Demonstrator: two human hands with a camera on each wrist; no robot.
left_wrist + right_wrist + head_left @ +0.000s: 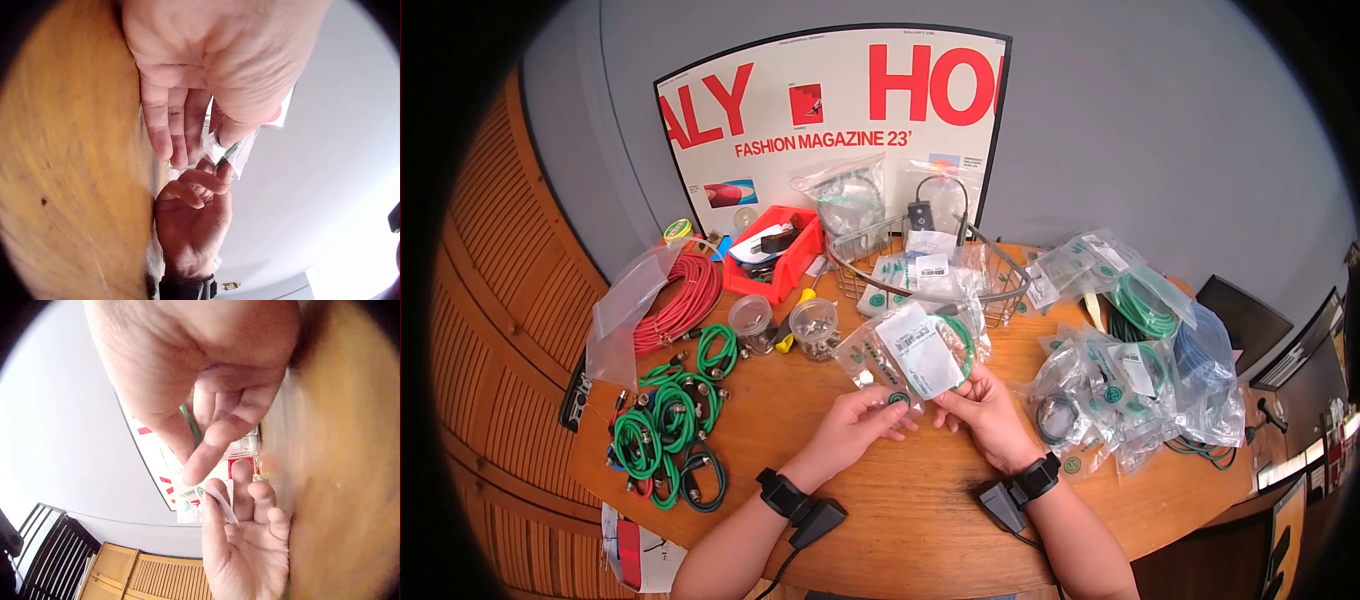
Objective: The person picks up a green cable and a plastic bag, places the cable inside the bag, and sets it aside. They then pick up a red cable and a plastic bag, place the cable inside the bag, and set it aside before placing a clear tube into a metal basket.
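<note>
In the head view, a clear plastic bag (pixel 865 358) with green print is held up over the table's middle. Inside it are a coiled green cable (pixel 967 350) and a white barcode label (pixel 922 352). My left hand (pixel 850 425) pinches the lower left corner between thumb and fingers. The lower right side is pinched by my right hand (pixel 992 415), close to the cable. The left wrist view shows the left thumb pressing the bag's plastic (pixel 215 150), its other fingers extended. In the right wrist view, a bit of green cable (pixel 190 424) shows behind the right thumb and index finger.
Green cables (pixel 655 430) lie at left beside a red cable coil (pixel 685 305). Two clear jars (pixel 814 325), a red bin (pixel 790 265) and a wire basket (pixel 1000 310) stand behind. Bagged cables (pixel 1115 385) pile at right. A framed poster (pixel 830 105) leans on the wall.
</note>
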